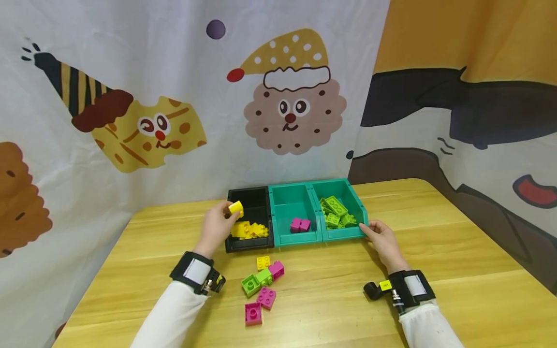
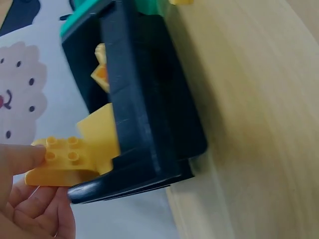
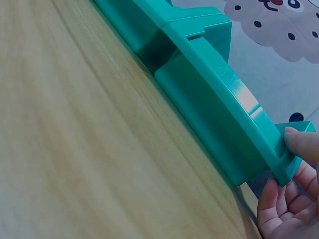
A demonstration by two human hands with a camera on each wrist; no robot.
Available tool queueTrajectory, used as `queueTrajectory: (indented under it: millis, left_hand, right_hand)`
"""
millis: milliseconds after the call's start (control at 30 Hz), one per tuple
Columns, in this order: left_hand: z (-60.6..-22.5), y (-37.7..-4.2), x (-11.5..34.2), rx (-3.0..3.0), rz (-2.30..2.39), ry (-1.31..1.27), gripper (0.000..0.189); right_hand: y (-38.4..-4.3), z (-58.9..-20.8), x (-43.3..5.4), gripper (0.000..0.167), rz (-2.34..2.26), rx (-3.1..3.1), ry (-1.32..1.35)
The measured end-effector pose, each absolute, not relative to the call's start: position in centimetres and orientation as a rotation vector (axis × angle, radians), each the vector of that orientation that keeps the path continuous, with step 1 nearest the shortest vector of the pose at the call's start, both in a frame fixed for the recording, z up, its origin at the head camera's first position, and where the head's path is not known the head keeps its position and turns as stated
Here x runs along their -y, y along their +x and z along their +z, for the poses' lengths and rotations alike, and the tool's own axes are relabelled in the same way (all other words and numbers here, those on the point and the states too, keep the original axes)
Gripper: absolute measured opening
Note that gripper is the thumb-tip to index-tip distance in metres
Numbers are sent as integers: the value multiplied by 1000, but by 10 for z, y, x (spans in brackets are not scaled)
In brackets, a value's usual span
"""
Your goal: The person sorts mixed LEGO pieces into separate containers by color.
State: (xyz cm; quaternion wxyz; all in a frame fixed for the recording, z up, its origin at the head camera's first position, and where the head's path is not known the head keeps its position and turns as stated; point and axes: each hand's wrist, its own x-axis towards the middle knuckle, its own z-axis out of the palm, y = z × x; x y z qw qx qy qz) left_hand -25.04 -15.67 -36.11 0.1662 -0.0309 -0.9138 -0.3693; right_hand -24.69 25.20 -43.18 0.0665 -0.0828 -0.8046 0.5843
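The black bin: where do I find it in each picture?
Head: black bin just below centre, leftmost of the three joined bins.
Left wrist: it slants down the middle from the top.
Right wrist: not in it; teal bins show instead.
Shared landmark: printed cookie, above centre in head, left edge in left wrist, upper right in right wrist.

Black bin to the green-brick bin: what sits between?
The middle teal bin, with pink bricks inside; the head view shows it.

Wrist views: we get left hand [image 2: 37, 208] and right hand [image 3: 293, 205] cut off; left one, black bin [image 2: 144, 107] hides most yellow bricks [image 1: 250, 231].
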Motion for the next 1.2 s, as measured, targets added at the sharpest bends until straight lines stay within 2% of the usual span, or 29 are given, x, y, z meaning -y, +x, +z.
queueTrajectory:
  millis: [300, 467, 867, 1200]
  left_hand:
    - [-374, -261, 143, 2696, -707, -99, 29]
    - [-381, -266, 138, 2717, -542, -117, 25]
    - [-368, -268, 125, 2941, -371, -27, 20]
    - [-371, -263, 125, 2978, -467, -72, 34]
  right_hand:
    - [-248, -434, -254, 42, 1752, 2444, -240]
    - [-248, -434, -254, 43, 1744, 2463, -227]
    - [-249, -437, -254, 40, 1748, 2445, -247]
    - [-248, -435, -254, 41, 1770, 2427, -240]
